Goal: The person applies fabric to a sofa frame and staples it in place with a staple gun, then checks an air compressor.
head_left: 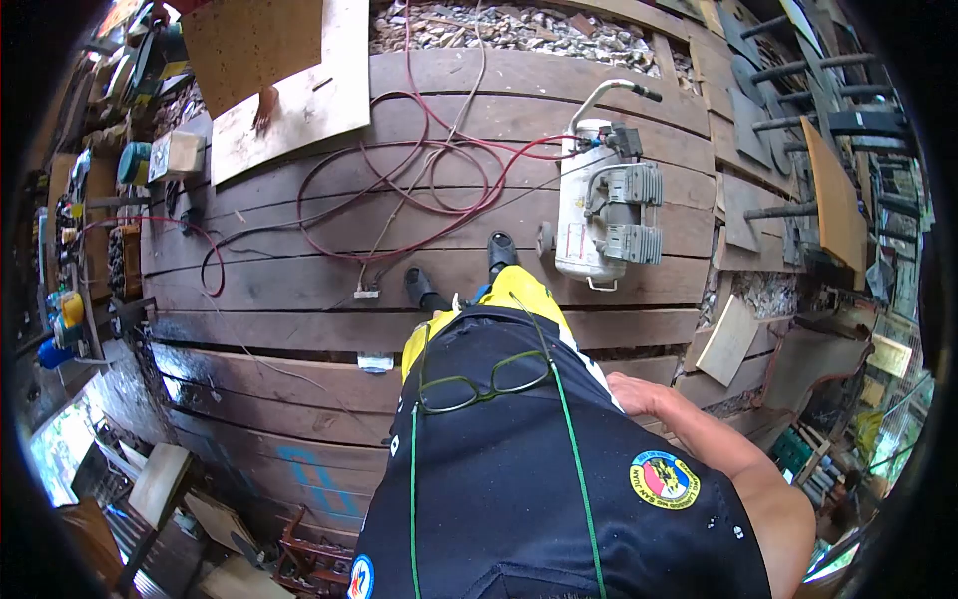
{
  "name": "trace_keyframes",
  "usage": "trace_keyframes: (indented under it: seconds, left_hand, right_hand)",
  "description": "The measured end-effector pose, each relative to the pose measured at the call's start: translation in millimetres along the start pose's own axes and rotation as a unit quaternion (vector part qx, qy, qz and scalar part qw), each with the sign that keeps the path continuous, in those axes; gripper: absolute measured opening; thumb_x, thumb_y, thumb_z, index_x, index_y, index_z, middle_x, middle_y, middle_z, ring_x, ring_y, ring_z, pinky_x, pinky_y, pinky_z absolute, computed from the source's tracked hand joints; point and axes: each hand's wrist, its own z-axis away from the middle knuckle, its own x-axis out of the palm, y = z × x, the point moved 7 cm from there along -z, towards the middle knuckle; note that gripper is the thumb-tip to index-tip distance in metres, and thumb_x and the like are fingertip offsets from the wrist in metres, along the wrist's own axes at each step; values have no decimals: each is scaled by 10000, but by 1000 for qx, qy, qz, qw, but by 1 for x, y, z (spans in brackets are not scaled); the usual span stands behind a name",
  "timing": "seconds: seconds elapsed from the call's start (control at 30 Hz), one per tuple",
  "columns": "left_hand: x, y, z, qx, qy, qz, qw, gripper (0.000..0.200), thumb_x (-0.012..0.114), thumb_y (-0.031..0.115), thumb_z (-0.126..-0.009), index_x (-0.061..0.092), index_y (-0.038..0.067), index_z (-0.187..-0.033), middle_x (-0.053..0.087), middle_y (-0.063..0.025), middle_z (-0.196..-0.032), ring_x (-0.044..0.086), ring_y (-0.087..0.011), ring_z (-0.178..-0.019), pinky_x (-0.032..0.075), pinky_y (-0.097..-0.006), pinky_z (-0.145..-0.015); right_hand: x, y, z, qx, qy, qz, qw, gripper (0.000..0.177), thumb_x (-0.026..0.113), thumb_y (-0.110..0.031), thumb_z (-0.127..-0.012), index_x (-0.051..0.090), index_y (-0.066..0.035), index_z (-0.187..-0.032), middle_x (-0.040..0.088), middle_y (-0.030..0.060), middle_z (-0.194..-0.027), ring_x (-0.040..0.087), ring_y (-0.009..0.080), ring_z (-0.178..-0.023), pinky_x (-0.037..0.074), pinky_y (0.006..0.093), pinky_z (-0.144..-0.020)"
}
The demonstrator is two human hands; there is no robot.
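My right hand point(631, 393) rests at my right hip, against the side of the shorts point(532, 299). Its fingers bend in toward the cloth and are mostly hidden, so whether they hold anything does not show. My left hand is out of view. Eyeglasses point(449, 392) on a green cord hang over the front of my black shirt point(489, 469). Ahead of my feet, slightly to the right, stands a white air compressor point(589, 220) with its motor on the right side. A red hose point(519, 155) runs from it into loose coils on the planks.
Wooden planks point(269, 285) form the floor, with gaps between them. A pale board point(339, 110) lies upper left under a brown panel point(254, 50); what looks like a bare foot or hand point(264, 108) shows there. Gravel point(539, 35) lies beyond. Boards and clutter line both sides.
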Motion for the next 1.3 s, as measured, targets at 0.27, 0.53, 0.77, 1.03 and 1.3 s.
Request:
trace_keyframes:
  seconds: [0.27, 0.53, 0.77, 1.03, 1.3]
  left_hand:
    - [26, 32, 51, 57, -58, 15, 997, 302, 630, 107, -836, 668, -61, -1084, 710, -41, -1047, 614, -114, -933, 492, -299, -841]
    - [43, 74, 96, 112, -197, 46, 973, 305, 635, 95, -822, 669, -63, -1079, 713, -39, -1049, 615, -111, -937, 492, -298, -847]
    - [-8, 43, 5, -55, -224, -176, 957, 318, 649, 136, -774, 697, -30, -1041, 735, -99, -965, 660, -155, -922, 509, -329, -840]
    - [13, 18, -237, 127, 141, 256, 948, 409, 593, 307, -955, 647, -25, -1187, 689, -91, -1130, 633, -153, -1000, 486, -291, -882]
    - [-47, 91, -199, 131, 176, -20, 975, 378, 594, 341, -901, 686, 76, -1154, 700, -163, -1089, 663, -287, -1038, 493, -367, -909]
  right_hand:
    - [-33, -43, 8, 98, -25, -89, 991, 372, 512, -306, -904, 630, 2, -1078, 639, 240, -1098, 596, 425, -974, 477, 457, -834]
    - [-59, -45, -10, 223, -15, -257, 940, 437, 667, -307, -873, 632, -16, -1197, 675, 64, -1165, 603, 188, -1020, 474, 347, -903]
    - [-83, 79, -54, 323, -92, -188, 923, 168, 652, -166, -834, 723, -27, -896, 628, -15, -731, 528, 69, -620, 406, 250, -529]
    - [-68, 113, -147, 249, 178, -247, 919, 530, 509, -439, -977, 598, -4, -1268, 627, 72, -1149, 583, 136, -915, 454, 279, -793]
    - [-74, 99, -148, 340, 174, -144, 913, 455, 562, -348, -944, 638, 11, -1215, 686, 67, -1043, 615, 149, -927, 482, 287, -824]
